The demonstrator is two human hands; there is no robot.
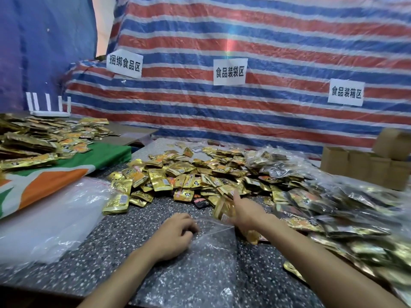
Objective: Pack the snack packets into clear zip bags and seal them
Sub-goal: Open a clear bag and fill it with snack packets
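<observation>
Snack packets (223,210): a bunch gripped in right hand (246,213) fingers, at the mouth of the clear zip bag (206,258). Left hand (175,232) fingers pinch the bag's left lip. Judgement: hold the mouth wide, slide the bunch in edge-first.

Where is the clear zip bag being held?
Head view, bottom centre: the clear zip bag lies on the speckled table, left hand gripping its mouth, right hand holding gold packets beside it.
</observation>
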